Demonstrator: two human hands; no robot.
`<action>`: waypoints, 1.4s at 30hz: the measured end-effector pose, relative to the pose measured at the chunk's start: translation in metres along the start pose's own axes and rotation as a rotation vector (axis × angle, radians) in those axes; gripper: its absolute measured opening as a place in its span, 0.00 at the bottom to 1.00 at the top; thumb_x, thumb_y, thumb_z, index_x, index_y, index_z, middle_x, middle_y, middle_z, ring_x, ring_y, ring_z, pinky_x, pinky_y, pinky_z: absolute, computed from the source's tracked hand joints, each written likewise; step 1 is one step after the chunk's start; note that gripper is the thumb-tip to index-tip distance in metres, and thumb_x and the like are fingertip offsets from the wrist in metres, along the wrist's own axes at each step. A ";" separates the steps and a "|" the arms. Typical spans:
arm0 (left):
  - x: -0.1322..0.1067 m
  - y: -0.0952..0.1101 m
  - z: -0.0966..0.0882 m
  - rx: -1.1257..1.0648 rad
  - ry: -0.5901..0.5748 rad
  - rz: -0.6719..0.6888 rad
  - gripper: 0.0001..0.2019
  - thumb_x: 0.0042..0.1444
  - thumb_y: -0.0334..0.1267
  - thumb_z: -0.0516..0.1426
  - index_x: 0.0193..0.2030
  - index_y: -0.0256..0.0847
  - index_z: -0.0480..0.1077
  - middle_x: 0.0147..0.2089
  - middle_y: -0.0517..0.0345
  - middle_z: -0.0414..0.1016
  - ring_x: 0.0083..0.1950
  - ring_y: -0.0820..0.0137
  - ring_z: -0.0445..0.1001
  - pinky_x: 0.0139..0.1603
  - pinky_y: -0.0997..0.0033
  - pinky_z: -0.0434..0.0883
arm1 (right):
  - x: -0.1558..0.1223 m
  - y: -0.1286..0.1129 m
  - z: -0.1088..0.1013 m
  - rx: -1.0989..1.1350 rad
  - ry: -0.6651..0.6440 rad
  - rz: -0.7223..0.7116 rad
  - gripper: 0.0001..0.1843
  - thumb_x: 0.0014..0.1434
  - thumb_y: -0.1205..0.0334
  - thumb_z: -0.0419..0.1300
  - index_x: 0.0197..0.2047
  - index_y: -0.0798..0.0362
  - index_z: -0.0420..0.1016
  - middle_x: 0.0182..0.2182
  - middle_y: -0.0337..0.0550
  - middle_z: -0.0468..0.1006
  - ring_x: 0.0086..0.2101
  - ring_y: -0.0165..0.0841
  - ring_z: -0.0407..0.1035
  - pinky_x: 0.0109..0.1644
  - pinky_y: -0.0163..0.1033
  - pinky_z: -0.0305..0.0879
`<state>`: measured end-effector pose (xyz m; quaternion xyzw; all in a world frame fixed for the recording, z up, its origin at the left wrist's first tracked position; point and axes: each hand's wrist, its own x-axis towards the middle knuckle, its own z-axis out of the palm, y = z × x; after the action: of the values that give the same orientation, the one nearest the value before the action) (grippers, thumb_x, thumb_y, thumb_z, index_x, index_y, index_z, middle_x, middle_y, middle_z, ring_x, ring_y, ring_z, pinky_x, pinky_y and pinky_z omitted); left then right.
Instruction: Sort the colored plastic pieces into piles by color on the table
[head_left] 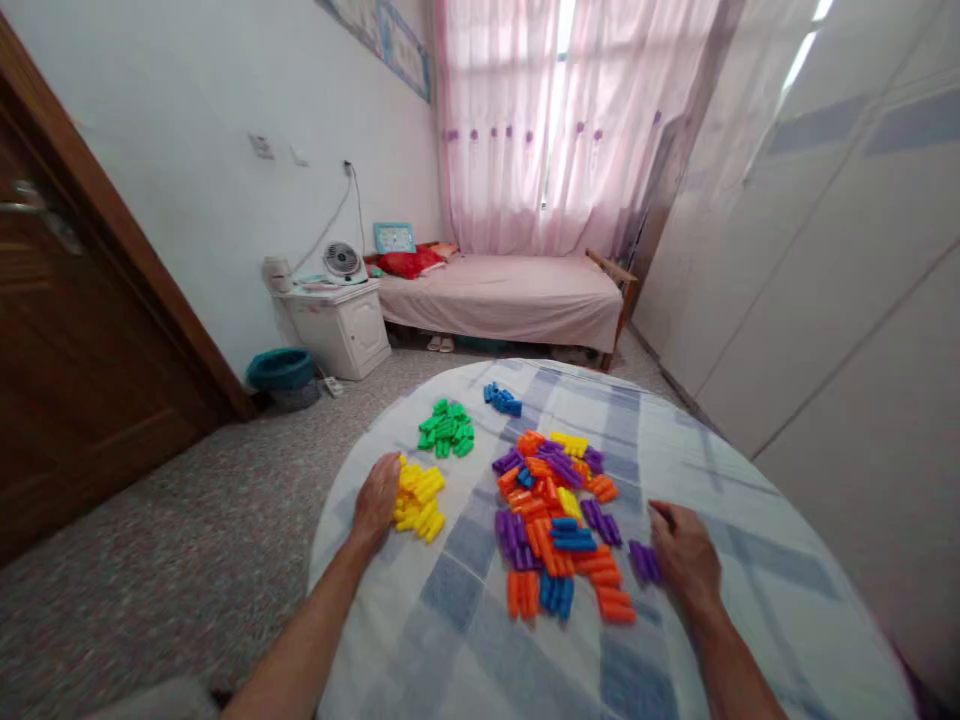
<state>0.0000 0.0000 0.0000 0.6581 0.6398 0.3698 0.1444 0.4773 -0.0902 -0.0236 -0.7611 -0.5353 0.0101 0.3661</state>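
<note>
Where left hand (377, 498) rests, yellow pieces (420, 500) cluster.

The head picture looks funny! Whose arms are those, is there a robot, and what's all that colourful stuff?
No robot here, just a person's two bare hands. The camera sits on their head, looking forward and down, so the arms come in from below.

On the blue-and-white checked tablecloth lie a bright green heap of small ridged pieces, a small blue heap and a big mixed-colour heap.

The left hand is at the edge of a yellow heap; I can't tell if it grips any. The right hand is beside some purple ridged pieces.
</note>
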 end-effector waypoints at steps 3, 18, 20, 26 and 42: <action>0.001 -0.002 0.001 -0.074 -0.037 -0.007 0.30 0.58 0.51 0.37 0.54 0.34 0.66 0.59 0.45 0.68 0.63 0.64 0.63 0.68 0.60 0.54 | -0.003 -0.009 -0.003 -0.008 0.006 -0.001 0.21 0.57 0.56 0.45 0.42 0.57 0.73 0.41 0.52 0.75 0.42 0.41 0.67 0.49 0.45 0.61; -0.001 0.000 -0.003 -0.212 -0.007 -0.102 0.31 0.57 0.56 0.38 0.53 0.37 0.68 0.55 0.50 0.71 0.56 0.62 0.69 0.62 0.60 0.61 | -0.031 -0.037 -0.027 0.124 -0.070 0.023 0.19 0.57 0.53 0.48 0.43 0.52 0.76 0.41 0.46 0.77 0.44 0.36 0.70 0.50 0.41 0.65; -0.002 0.003 -0.005 -0.211 -0.019 -0.107 0.30 0.58 0.56 0.38 0.52 0.38 0.68 0.53 0.50 0.72 0.54 0.62 0.70 0.61 0.59 0.62 | -0.044 -0.039 -0.034 0.168 -0.142 -0.014 0.20 0.56 0.51 0.51 0.45 0.52 0.75 0.44 0.47 0.77 0.45 0.38 0.70 0.50 0.42 0.65; -0.004 0.003 -0.006 -0.223 -0.003 -0.106 0.28 0.59 0.55 0.38 0.51 0.40 0.68 0.52 0.51 0.72 0.53 0.63 0.70 0.59 0.60 0.64 | -0.066 -0.037 -0.033 0.070 -0.189 -0.119 0.24 0.52 0.54 0.57 0.51 0.55 0.72 0.50 0.51 0.73 0.51 0.40 0.66 0.58 0.46 0.59; -0.004 -0.003 -0.002 -0.247 0.019 -0.075 0.26 0.60 0.54 0.39 0.50 0.43 0.69 0.50 0.56 0.74 0.51 0.65 0.72 0.55 0.65 0.67 | -0.067 -0.028 -0.026 -0.050 -0.126 -0.137 0.21 0.57 0.53 0.52 0.52 0.53 0.69 0.48 0.48 0.74 0.48 0.37 0.68 0.54 0.42 0.63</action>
<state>-0.0029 -0.0043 -0.0021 0.6074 0.6148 0.4464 0.2320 0.4367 -0.1552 -0.0139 -0.7297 -0.6080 0.0195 0.3123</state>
